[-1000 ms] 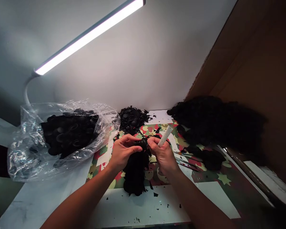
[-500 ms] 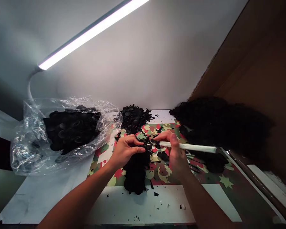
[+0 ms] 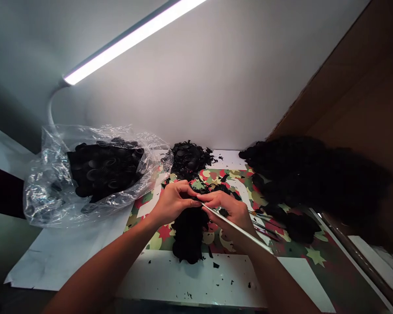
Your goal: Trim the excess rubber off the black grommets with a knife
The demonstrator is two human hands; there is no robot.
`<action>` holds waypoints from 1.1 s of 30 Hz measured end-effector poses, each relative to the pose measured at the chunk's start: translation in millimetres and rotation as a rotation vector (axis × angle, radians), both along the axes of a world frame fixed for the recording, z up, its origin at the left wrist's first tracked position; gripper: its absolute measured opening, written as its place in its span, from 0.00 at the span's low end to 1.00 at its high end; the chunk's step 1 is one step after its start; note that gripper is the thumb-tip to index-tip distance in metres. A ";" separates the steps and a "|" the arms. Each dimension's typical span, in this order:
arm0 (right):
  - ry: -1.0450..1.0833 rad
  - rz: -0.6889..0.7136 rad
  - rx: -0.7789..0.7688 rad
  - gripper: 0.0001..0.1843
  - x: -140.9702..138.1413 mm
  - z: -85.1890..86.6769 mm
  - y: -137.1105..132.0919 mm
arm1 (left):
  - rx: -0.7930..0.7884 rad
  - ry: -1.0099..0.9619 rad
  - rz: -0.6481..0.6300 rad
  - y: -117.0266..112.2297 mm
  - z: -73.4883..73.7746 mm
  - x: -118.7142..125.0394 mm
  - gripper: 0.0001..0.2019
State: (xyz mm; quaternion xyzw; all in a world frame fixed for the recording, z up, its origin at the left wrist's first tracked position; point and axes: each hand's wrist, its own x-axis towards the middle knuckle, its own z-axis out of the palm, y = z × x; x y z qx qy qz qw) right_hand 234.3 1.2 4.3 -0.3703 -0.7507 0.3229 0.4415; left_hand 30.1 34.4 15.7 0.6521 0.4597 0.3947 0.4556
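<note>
My left hand (image 3: 173, 202) is closed, pinching the top of a hanging bunch of black round parts (image 3: 188, 233) above the patterned mat (image 3: 275, 248). My right hand (image 3: 231, 213) is closed on a thin white stick-like tool (image 3: 239, 230). The tool's tip meets the black parts right at my left fingertips, and its handle runs down and to the right over my wrist. The two hands touch at the fingertips.
A clear plastic bag (image 3: 49, 192) of black round parts lies at the left. A small heap of black scraps (image 3: 190, 159) sits at the back, a big dark pile (image 3: 308, 174) at the right. Thin metal tools (image 3: 265, 229) lie on the mat. A lamp bar (image 3: 131, 39) glows overhead.
My right hand swung the white tool from pointing out to the right to slanting down over my wrist, its tip now at the black parts. The view shifted slightly.
</note>
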 end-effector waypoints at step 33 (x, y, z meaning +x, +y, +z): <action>0.171 -0.269 -0.215 0.13 4.7 -12.5 21.4 | -0.026 -0.185 -0.117 1.6 -4.6 -0.7 0.13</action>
